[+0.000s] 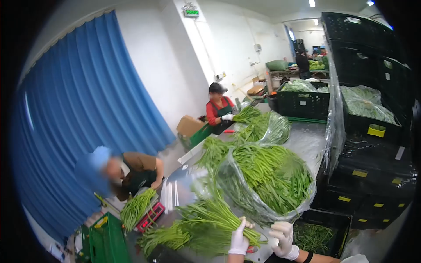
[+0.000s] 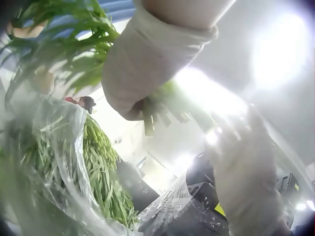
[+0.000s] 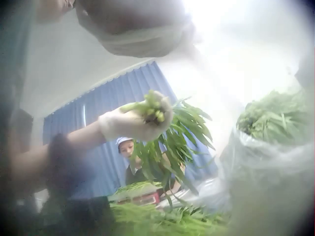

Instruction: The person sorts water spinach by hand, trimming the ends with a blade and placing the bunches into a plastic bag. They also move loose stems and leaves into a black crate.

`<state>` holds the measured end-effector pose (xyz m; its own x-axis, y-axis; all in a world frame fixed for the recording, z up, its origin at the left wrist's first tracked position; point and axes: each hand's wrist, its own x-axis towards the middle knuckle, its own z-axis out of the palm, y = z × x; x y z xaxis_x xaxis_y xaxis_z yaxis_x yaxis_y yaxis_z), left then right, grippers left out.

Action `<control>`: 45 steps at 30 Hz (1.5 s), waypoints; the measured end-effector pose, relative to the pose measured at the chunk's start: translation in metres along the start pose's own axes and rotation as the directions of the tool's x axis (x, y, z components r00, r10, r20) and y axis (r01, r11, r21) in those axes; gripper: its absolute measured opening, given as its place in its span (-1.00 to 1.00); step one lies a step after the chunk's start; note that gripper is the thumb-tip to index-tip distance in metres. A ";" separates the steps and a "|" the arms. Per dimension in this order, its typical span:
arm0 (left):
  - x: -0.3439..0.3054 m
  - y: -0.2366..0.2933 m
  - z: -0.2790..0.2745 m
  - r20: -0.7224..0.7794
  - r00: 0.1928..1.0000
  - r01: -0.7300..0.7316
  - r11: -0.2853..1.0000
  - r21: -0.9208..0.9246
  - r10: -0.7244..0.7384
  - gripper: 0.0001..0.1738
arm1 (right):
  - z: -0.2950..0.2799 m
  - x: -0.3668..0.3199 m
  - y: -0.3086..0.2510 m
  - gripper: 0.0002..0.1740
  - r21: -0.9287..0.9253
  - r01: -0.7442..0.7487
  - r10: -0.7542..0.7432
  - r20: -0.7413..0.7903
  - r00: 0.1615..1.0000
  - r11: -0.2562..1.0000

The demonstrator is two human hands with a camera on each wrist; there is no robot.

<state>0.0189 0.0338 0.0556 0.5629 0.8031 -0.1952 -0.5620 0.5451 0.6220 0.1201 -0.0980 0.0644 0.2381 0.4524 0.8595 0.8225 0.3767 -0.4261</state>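
In the head view, my white-gloved left hand (image 1: pixel 239 239) grips a bunch of water spinach (image 1: pixel 215 217) around its stalks. The leaves fan out to the left, and cut stalk ends (image 3: pixel 151 110) stick out of the fist in the right wrist view. Close beside those ends is my gloved right hand (image 1: pixel 284 240), its fingers loosely bent and nothing visible in its grasp. In the left wrist view the right hand's fingertips (image 2: pixel 214 136) come right up to one stalk. More water spinach (image 1: pixel 169 236) lies on the metal table under the held bunch.
A large clear plastic bag (image 1: pixel 230 175) full of greens stands ahead. Left, a person (image 1: pixel 142 164) works at a red scale (image 1: pixel 150 217) loaded with stalks. Another person (image 1: pixel 221 105) handles greens farther back. Black crates (image 1: pixel 366 175) rise on the right; a green crate (image 1: pixel 109 243) stands at lower left.
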 end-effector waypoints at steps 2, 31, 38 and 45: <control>-0.004 -0.005 -0.010 -0.042 0.997 -0.062 0.997 -0.055 0.060 -0.87 | 0.011 -0.014 0.007 -0.53 -0.047 0.082 -0.079 0.065 0.995 0.996; -0.101 0.048 -0.070 -0.478 0.878 -0.123 0.979 -0.165 0.030 -0.96 | 0.189 -0.068 0.151 -0.63 -0.253 -0.404 0.390 0.870 0.303 0.879; -0.084 0.036 -0.088 -0.417 0.907 -0.124 0.985 -0.123 0.062 -0.88 | 0.121 0.003 0.093 -0.73 0.137 -0.569 0.513 0.302 0.804 0.811; -0.058 0.006 -0.082 -0.384 0.923 -0.033 0.997 -0.074 0.002 -0.83 | 0.080 -0.058 0.072 -0.75 0.387 -0.921 0.765 0.608 0.211 -0.054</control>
<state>-0.0671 0.0102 0.0084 0.2855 0.8352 -0.4701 -0.6236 0.5343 0.5707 0.1242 -0.0322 -0.0384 0.3656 0.8752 -0.3170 -0.4631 -0.1244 -0.8775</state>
